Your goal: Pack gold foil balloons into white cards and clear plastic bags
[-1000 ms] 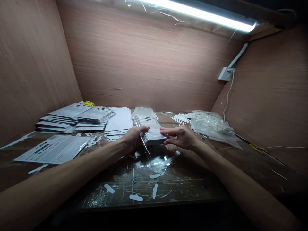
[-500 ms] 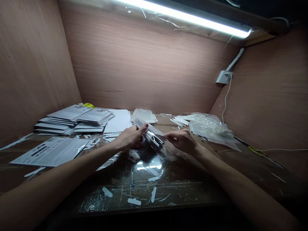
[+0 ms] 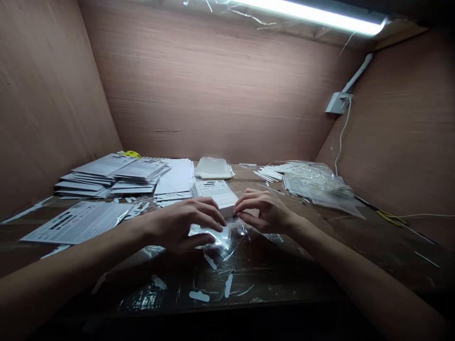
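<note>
A stack of printed cards lies face up in front of me, its near end between my two hands. Crumpled clear plastic film glints just below it. My left hand is open, fingers spread and bent over the film near the stack's lower left; whether it touches is unclear. At the stack's near right corner is my right hand, with thumb and forefinger closed together. What sits between those fingertips is too small to make out.
Piled cards stand at the left, with a loose printed card before them. White sheets and a pale stack of sleeves lie behind. A plastic bag and yellow-handled tool are right. White offcuts litter the front.
The cards in plastic, earlier held tilted up between both hands, now lie on the table as a flat stack. My left hand has let go and spread its fingers. The view has shifted slightly.
</note>
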The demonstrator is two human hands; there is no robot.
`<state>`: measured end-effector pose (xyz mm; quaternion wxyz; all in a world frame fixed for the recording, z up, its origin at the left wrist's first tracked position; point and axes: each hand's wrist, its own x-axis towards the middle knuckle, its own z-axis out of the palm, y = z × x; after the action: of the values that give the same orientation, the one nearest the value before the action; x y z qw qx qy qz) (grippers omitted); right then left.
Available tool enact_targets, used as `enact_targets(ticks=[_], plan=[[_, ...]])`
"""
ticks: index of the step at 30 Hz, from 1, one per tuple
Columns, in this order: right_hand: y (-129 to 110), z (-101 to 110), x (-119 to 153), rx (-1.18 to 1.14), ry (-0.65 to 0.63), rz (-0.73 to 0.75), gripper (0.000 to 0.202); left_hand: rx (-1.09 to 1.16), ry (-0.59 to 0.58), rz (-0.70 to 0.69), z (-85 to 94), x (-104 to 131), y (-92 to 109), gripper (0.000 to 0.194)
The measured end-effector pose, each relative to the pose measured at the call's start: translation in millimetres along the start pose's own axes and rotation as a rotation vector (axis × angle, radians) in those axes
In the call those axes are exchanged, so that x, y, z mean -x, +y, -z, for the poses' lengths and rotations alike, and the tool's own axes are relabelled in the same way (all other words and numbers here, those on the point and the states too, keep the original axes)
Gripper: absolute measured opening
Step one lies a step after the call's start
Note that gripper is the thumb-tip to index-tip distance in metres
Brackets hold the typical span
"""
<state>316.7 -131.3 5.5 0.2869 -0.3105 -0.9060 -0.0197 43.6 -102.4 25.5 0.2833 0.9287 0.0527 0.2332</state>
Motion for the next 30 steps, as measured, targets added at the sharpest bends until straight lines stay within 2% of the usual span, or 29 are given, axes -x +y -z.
enact_targets(ticks=[2, 4, 7, 10, 14, 18, 20, 23, 25, 30], plan=[[1, -7, 0, -0.009, -0.034, 0.021, 0.015, -0.026, 0.013, 0.028, 6.0, 8, 0, 0.044], [1, -14, 0, -0.012, -0.063, 0.042, 0.015, -0.104, -0.026, 0.038, 9.0, 14, -2, 0.047], [-4, -23, -1, -0.044, -0.074, 0.060, 0.015, -0.240, -0.116, 0.001, 6.1, 17, -9, 0.036], [-15, -29, -3, -0.136, -0.075, 0.063, 0.013, -0.348, -0.119, -0.150, -0.9, 16, -19, 0.023], [-29, -34, -7, -0.271, -0.069, 0.012, 0.010, -0.552, -0.001, -0.372, -9.9, 19, -29, 0.019], [-33, -31, -8, -0.523, -0.072, -0.285, 0.019, -0.684, 0.173, -0.514, -21.1, 21, -34, 0.014], [-32, -29, -8, -0.662, -0.086, -0.410, 0.021, -0.700, 0.261, -0.517, -27.2, 19, -35, 0.010], [-32, -28, -8, -0.818, -0.113, -0.506, 0.026, -0.680, 0.357, -0.410, -34.0, 15, -34, 0.006], [-33, -29, -9, -0.833, -0.121, -0.530, 0.025, -0.686, 0.357, -0.372, -35.9, 13, -33, 0.011], [-38, -32, -10, -0.738, -0.126, -0.517, 0.018, -0.839, 0.338, -0.468, -34.9, 12, -28, 0.017]])
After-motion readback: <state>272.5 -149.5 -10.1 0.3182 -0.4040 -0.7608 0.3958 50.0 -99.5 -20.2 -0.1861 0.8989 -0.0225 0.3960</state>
